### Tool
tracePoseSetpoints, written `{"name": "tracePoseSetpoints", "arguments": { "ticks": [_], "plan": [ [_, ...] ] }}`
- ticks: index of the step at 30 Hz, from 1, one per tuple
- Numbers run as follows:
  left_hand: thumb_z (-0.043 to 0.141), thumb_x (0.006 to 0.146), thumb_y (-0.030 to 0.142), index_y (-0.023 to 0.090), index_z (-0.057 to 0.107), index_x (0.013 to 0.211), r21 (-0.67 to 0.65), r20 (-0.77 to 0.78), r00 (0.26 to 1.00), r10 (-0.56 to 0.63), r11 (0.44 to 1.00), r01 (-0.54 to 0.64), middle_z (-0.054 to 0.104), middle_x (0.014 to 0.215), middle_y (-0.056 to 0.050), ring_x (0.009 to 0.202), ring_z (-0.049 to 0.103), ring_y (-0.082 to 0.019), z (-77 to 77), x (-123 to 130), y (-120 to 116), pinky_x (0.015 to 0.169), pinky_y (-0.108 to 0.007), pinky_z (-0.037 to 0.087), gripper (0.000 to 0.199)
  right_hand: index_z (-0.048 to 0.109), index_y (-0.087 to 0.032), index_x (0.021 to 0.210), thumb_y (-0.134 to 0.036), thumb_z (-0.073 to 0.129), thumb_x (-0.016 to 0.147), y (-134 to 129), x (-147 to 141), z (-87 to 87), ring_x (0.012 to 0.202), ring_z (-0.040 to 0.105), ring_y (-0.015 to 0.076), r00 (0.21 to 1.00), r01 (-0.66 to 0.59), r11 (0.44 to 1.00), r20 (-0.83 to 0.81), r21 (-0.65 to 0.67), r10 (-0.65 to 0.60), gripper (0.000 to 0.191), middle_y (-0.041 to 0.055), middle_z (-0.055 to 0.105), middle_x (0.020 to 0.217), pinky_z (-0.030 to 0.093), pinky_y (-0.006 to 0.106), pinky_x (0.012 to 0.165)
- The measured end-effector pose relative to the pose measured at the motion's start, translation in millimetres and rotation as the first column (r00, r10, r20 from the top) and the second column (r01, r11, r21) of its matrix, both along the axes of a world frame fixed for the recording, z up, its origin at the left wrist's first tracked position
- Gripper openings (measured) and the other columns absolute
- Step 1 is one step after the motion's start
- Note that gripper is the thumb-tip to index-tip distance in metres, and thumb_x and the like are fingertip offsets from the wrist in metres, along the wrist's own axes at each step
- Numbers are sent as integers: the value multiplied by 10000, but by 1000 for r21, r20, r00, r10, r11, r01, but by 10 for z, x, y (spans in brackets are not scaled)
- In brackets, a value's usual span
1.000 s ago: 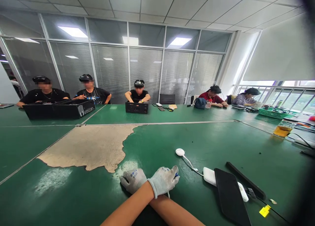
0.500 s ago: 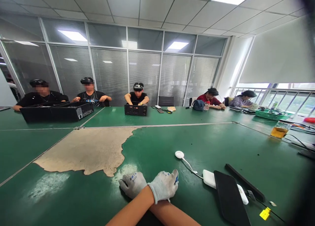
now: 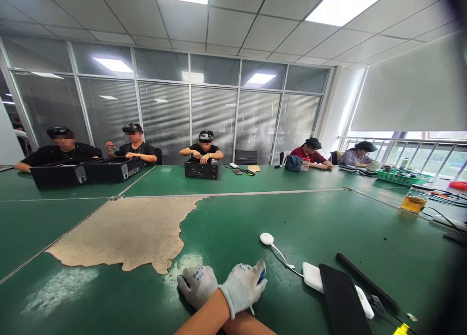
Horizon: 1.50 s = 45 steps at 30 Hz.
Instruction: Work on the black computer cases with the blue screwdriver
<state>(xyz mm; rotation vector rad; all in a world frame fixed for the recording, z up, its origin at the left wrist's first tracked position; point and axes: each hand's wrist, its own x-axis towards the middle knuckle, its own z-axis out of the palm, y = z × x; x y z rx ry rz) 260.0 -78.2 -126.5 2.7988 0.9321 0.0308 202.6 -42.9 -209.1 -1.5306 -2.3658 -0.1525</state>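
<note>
My forearms cross on the green table, the left one lying over the right. On the right side of the crossing is my left hand [image 3: 243, 282], in a grey glove with blue print. Its fingers are curled in, and a small blue patch shows below the thumb. To its left, my right hand [image 3: 198, 285] rests knuckles up on the table in a matching glove, fingers folded under. No held object shows in either hand. Nearest to my left hand are a white round puck [image 3: 267, 238] on a short cable and a white block [image 3: 313, 277].
Right of my hands lie a black phone [image 3: 343, 298], a black strip [image 3: 367, 281] and a yellow tag [image 3: 401, 329]. A bare tan patch [image 3: 127, 232] marks the table. Further off stand an amber drink container [image 3: 414, 201], a green basket [image 3: 401, 177], black cases [image 3: 202, 170] and several seated people.
The view has tilted up slightly, so the table sits lower in the picture. My hands keep their crossed pose. Across the table, one person has raised a hand with something red.
</note>
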Motion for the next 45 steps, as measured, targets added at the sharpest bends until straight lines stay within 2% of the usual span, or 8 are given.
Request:
{"name": "tracePoseSetpoints", "arguments": {
  "ticks": [6,11,16,23,30,34,39,45],
  "plan": [
    [435,1015,536,243,565,1227,-49,47,999,-21,999,23,787,1027,-96,979,760,-326,48,-57,-15,825,-407,585,385,714,-284,1058,-336,450,1022,-20,-18,89,750,685,213,997,49,998,66,-49,-46,271,16,760,945,451,301,604],
    [458,968,420,253,591,1109,-51,46,999,2,999,0,786,981,-75,925,765,-309,64,-53,-29,776,-376,582,255,716,-280,1032,-329,473,1018,-35,-6,97,728,676,197,996,40,999,80,-26,-37,248,7,752,914,447,286,595],
    [482,918,372,241,604,1132,-35,12,999,53,998,-53,788,978,-99,920,764,-325,112,-28,-12,785,-404,591,279,683,-304,1117,-279,464,1015,-28,22,78,813,697,208,986,-59,998,161,33,53,243,-15,753,1022,417,287,577],
    [464,928,339,214,592,1159,-22,22,997,73,997,-73,779,981,-119,942,754,-325,134,-54,-23,841,-421,583,292,696,-249,962,-419,407,1047,-48,-22,243,755,712,213,996,78,992,54,-103,-72,346,5,768,896,420,300,594],
    [474,923,353,200,586,1181,-23,15,999,48,999,-48,782,987,-136,939,756,-334,104,-49,-4,830,-426,587,321,730,-279,949,-412,479,1013,-1,-22,121,756,707,217,997,74,995,-12,-66,-75,291,13,769,862,422,295,605],
    [471,914,348,194,598,1182,-15,36,996,78,997,-78,786,995,-137,938,759,-337,105,-45,-12,818,-422,592,334,715,-272,972,-402,427,1038,-8,3,122,726,698,208,998,45,998,52,-51,-42,323,4,767,879,392,302,563],
    [483,905,341,210,602,1168,-15,51,995,84,996,-84,789,960,-117,890,766,-324,97,-43,-16,782,-394,585,317,682,-321,1131,-300,441,1027,-26,48,106,817,702,212,979,-91,996,184,11,87,263,-17,756,1047,382,302,568],
    [503,927,359,223,590,1181,-15,48,996,78,997,-77,783,947,-96,874,759,-296,85,-56,25,749,-351,566,301,706,-311,1066,-335,492,1006,51,14,-40,790,672,211,997,-54,999,48,2,54,224,8,750,983,403,297,612]
  ]
}}
